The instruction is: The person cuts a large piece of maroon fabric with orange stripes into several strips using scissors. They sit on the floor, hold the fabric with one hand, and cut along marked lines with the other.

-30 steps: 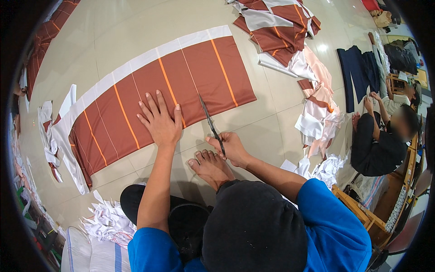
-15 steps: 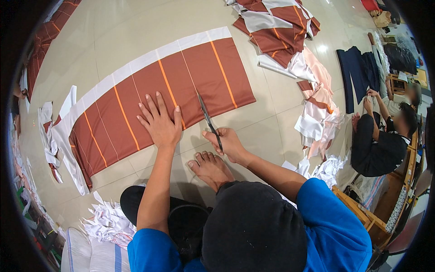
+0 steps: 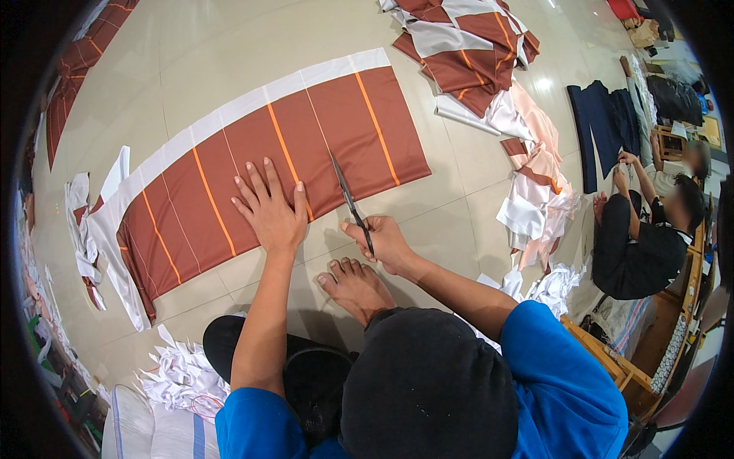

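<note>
Pressing flat, fingers spread, the left hand (image 3: 269,208) lies open on a rust-brown cloth panel (image 3: 260,161) with orange stripes and a white border, spread on the tiled floor (image 3: 191,53). Right hand (image 3: 386,243) is closed around the scissors (image 3: 352,203) handles, blades pointing across the panel's near edge. Bare foot (image 3: 355,284) rests just below.

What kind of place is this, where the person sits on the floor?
Probably a sewing workshop: scissors cut a brown striped cloth spread on the tiled floor, with piles of cut fabric and white scraps nearby.
</note>
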Action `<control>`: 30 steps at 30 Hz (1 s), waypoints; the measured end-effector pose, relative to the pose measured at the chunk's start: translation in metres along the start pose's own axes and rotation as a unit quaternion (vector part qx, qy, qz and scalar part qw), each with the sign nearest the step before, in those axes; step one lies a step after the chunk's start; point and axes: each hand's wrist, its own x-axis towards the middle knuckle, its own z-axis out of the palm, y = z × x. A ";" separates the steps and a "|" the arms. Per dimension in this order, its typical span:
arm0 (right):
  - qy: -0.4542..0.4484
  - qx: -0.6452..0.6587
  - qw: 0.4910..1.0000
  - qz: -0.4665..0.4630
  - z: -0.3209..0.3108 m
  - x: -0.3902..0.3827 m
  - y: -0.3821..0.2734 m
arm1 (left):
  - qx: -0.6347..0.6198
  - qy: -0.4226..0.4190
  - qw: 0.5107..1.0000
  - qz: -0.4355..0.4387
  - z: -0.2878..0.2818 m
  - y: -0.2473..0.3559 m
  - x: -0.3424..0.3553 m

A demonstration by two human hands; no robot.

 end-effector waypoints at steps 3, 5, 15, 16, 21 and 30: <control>0.001 0.005 1.000 -0.002 -0.001 0.002 0.003 | -0.012 -0.004 1.000 -0.002 -0.002 0.001 0.000; 0.000 0.006 1.000 -0.004 -0.001 0.002 0.004 | -0.015 -0.001 1.000 -0.001 -0.003 0.002 0.000; 0.001 0.010 1.000 0.002 0.005 0.006 -0.015 | -0.006 0.017 1.000 0.000 0.001 0.000 -0.002; 0.000 0.014 1.000 0.002 0.005 0.008 -0.016 | -0.006 0.017 1.000 0.001 0.001 0.000 -0.002; 0.000 0.030 1.000 0.004 0.007 0.013 -0.016 | -0.014 0.020 1.000 0.001 0.002 0.000 -0.002; -0.001 0.039 0.999 0.010 0.007 0.013 -0.017 | -0.008 0.010 1.000 -0.003 0.001 0.000 -0.001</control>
